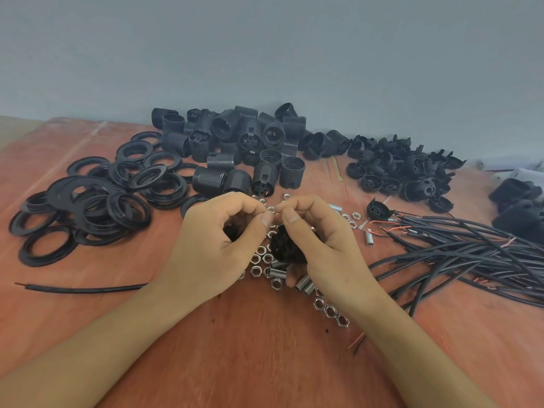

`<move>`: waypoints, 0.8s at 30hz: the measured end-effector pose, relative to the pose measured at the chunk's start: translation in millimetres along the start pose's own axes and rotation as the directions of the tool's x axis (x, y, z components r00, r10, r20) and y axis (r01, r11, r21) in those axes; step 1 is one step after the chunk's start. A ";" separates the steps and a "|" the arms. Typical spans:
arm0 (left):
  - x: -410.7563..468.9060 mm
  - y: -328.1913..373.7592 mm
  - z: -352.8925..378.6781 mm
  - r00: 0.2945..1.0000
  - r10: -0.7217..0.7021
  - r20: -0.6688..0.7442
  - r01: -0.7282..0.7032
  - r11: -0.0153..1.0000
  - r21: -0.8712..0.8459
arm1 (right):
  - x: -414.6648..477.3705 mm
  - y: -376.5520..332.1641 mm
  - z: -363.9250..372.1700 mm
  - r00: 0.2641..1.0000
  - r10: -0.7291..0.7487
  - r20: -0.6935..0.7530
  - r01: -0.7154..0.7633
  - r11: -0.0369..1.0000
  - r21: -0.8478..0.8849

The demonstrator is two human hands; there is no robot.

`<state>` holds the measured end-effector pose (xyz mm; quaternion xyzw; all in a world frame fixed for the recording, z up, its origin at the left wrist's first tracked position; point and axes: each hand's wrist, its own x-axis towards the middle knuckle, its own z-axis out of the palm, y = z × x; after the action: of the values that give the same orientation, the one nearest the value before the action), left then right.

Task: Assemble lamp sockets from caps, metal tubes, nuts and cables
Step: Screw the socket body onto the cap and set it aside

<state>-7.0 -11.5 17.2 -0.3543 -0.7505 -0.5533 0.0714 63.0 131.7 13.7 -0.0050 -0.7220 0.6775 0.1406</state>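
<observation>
Both hands meet over the loose nuts point(260, 260) and tubes point(304, 282) at mid-desk point(265, 363). The right hand point(321, 242) cradles a black cap point(284, 245) in its curled lower fingers. Its thumb and forefinger meet the left hand's point(217, 240) pinched fingertips on what seems to be a nut point(271, 209). The step looks like fitting nut and tube to the cap. Next, the thread needs lining up squarely, then a cable point(471, 248) fed through. The pinched piece is tiny and half covered. Something dark in the left palm is unclear, and the cap's hole is hidden.
</observation>
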 end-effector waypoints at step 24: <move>-0.9 -3.1 1.3 0.998 0.054 -0.017 -0.054 0.998 0.011 | 0.8 4.6 1.9 0.998 -0.010 -0.054 0.007 0.998 -0.064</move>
<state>-7.8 -11.2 13.9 -0.3693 -0.7429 -0.5502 0.0947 61.0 130.4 9.3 -0.0250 -0.7393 0.6529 0.1630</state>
